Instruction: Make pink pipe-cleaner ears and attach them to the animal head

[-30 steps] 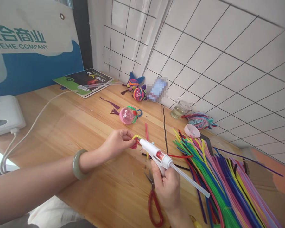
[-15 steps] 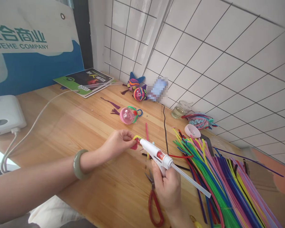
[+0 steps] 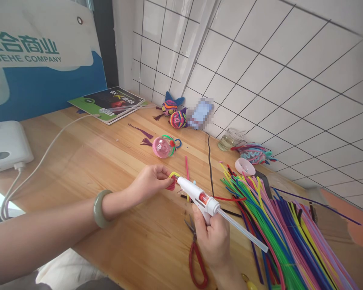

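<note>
My left hand (image 3: 153, 179) pinches a small pink and yellow pipe-cleaner piece (image 3: 171, 184) between thumb and fingers. Wrapped round the handle of a white hot glue gun (image 3: 196, 193) is my right hand (image 3: 213, 237). The gun's nozzle reaches the yellow edge of the piece; whether it touches cannot be made out. A clear glue stick (image 3: 245, 229) sticks out of the gun's back end. Red-handled scissors (image 3: 196, 257) lie on the table just left of my right hand. Beyond my hands rests a clear and pink ball (image 3: 163, 146) with green trim and a tassel.
Many coloured pipe cleaners (image 3: 278, 225) spread over the right side. Behind them stand a pink bowl (image 3: 245, 166), a glass jar (image 3: 228, 140) and a colourful pipe-cleaner figure (image 3: 255, 154). Two decorated balls (image 3: 178, 118) sit by the wall. A booklet (image 3: 109, 104) and a white device (image 3: 9, 147) are left.
Hardly anything differs. The glue gun and my right hand have shifted very slightly left; my left hand stays in place with the pipe-cleaner piece.
</note>
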Tool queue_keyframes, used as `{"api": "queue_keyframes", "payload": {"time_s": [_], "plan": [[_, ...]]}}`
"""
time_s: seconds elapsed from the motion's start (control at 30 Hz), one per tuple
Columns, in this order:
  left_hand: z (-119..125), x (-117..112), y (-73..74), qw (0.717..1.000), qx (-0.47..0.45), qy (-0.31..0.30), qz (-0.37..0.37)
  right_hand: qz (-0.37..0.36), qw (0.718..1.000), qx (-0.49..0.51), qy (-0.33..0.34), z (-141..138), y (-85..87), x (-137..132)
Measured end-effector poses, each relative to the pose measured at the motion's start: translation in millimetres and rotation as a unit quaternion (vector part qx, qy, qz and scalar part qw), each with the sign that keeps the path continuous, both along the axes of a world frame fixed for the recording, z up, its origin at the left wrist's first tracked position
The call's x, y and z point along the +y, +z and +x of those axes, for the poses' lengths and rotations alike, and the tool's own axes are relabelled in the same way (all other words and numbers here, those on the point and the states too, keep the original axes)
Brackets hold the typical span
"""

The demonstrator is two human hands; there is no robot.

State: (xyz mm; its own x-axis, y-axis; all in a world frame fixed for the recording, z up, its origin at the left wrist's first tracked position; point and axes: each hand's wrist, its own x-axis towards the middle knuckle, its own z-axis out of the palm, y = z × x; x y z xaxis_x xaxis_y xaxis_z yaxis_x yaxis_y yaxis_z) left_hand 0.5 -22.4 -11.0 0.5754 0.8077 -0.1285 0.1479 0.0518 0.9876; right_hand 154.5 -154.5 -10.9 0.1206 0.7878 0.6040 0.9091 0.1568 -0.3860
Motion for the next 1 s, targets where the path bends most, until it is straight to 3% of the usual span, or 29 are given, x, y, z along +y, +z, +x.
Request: {"api": "queue_keyframes", "payload": {"time_s": [1.0], "plan": [[0.4, -0.8, 1.2, 1.0, -0.011, 0.002, -0.003, 0.002, 1.0, -0.008, -0.006, -0.4, -0.5, 0.2]]}}
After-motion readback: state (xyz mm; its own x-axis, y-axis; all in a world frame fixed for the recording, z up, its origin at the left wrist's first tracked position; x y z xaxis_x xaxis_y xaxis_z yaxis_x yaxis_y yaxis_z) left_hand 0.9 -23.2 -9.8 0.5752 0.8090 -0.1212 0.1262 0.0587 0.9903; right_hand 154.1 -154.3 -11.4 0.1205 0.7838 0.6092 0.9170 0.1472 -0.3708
